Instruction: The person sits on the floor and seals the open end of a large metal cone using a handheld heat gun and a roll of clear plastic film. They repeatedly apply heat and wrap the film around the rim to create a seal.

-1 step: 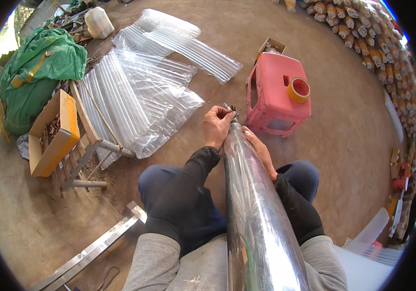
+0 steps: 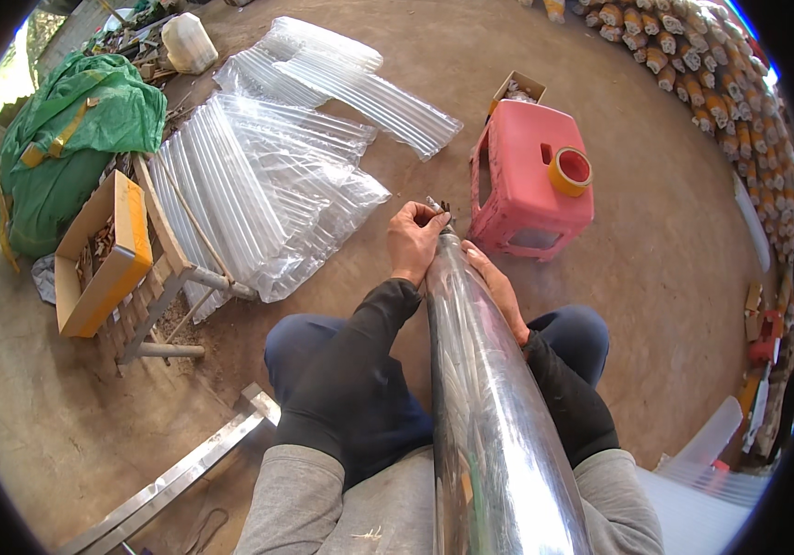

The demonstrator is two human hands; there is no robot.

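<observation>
A long shiny metal tube (image 2: 499, 407) runs from the lower edge between my arms and narrows with distance. Just past its far end, my left hand (image 2: 415, 242) pinches small dark pieces (image 2: 444, 209), thumb and forefinger together; their exact kind is too small to make out. Along the tube's right side rests my right hand (image 2: 497, 285), its fingers against the metal near that end and its thumb side partly hidden. Both forearms wear dark sleeve covers over grey sleeves, and the tube lies between my knees.
Ahead right stands a pink plastic stool (image 2: 531, 176) with a tape roll (image 2: 570, 171) on top. Clear ribbed plastic sheets (image 2: 249, 176) cover the floor ahead left. An open cardboard box (image 2: 129, 250) sits on a wooden stand beside a green sack (image 2: 73, 148). Metal bars (image 2: 184, 467) lie lower left.
</observation>
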